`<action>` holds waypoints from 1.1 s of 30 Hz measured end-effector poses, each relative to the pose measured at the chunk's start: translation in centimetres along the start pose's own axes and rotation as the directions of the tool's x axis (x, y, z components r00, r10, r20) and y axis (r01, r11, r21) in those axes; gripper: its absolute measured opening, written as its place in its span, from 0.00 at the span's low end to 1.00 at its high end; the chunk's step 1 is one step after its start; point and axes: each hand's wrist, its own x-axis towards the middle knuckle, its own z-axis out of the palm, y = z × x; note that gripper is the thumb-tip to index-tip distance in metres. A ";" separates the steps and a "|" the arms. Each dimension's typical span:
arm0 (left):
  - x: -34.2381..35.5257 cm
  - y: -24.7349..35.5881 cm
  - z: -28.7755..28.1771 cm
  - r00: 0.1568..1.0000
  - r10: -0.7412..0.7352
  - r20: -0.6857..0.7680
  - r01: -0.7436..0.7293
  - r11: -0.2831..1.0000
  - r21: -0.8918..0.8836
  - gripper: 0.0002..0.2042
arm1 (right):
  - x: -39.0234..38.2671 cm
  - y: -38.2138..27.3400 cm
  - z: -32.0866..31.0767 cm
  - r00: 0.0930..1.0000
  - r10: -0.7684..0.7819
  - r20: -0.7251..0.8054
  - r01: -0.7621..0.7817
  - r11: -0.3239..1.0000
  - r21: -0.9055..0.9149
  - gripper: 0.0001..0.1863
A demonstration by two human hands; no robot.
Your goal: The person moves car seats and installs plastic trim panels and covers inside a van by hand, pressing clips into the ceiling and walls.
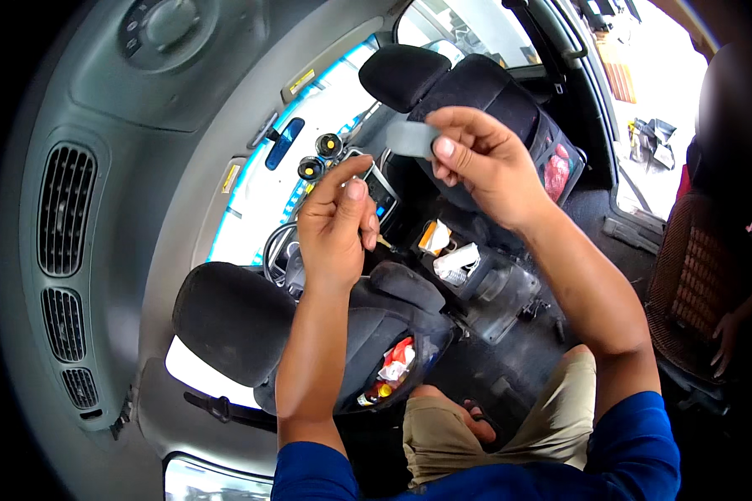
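Note:
I sit in the back of a car. My right hand (485, 163) is raised in front of me and pinches a small flat grey piece (411, 138) between thumb and fingers. Beside it, my left hand (336, 225) is lifted with the fingers curled and the thumb and forefinger pressed together; whether anything is between them is hidden. Both hands hover over the gap between the two front seats. My forearms rise from blue sleeves at the lower edge.
The driver's seat headrest (230, 321) is below my left arm, with a seat-back pocket (393, 371) full of wrappers. The other front seat (468, 83) is ahead. The centre console (464, 263) holds small packets. Another person's hand (727, 334) rests at right.

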 end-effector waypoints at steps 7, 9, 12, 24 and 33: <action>-3.1 -1.8 -2.3 0.973 -0.227 -0.034 0.157 0.767 -0.622 0.16 | -3.2 1.8 3.8 0.994 0.100 0.043 -0.101 0.994 0.040 0.13; -5.1 -3.3 -2.8 0.948 -0.315 -0.055 0.151 0.594 -0.790 0.16 | -5.0 2.5 4.7 0.990 0.142 0.015 -0.142 0.990 0.017 0.13; -8.1 -5.2 -2.5 0.900 -0.433 -0.050 0.228 0.566 -0.792 0.14 | -6.7 3.2 5.6 0.973 0.230 -0.013 -0.230 0.970 -0.080 0.12; -14.0 -6.2 -6.9 0.984 -0.074 0.163 0.143 0.873 -0.465 0.20 | -13.0 7.0 9.3 0.927 0.350 0.131 -0.358 0.933 0.038 0.12; -18.5 -8.2 -5.1 0.907 -0.421 -0.010 0.395 0.857 -0.330 0.16 | -19.6 12.3 5.8 0.900 0.418 0.122 -0.435 0.866 0.247 0.19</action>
